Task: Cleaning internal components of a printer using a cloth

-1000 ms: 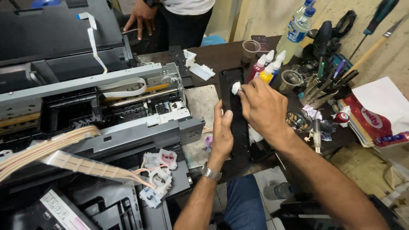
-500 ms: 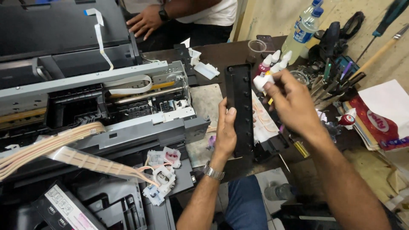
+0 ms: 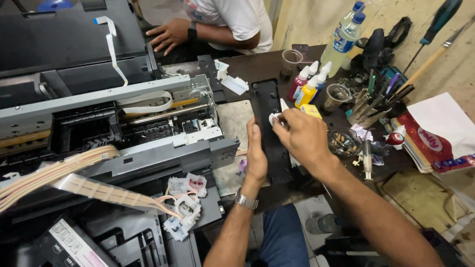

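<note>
Fingers [image 3: 283, 118] of the right hand [image 3: 303, 138] pinch a small white wad [image 3: 273, 118] and press it against the upper half of a long black plastic strip [image 3: 267, 106]. The left hand [image 3: 256, 155] grips the strip's left edge, thumb up along its side, fingers wrapped behind; a metal watch [image 3: 245, 200] sits on that wrist. The strip stands tilted on the dark table [image 3: 257, 64], just right of an opened printer [image 3: 123, 118] with a bundle of thin tubes [image 3: 54, 168] and loose white cartridges [image 3: 185, 200] at its front. Small ink bottles [image 3: 307, 84] with white caps stand just beyond the strip, near a clear cup [image 3: 291, 58]. A tub of tools [image 3: 376, 96] lies to the right. Another person's hand [image 3: 168, 33] rests at the far edge of the printer.
</note>
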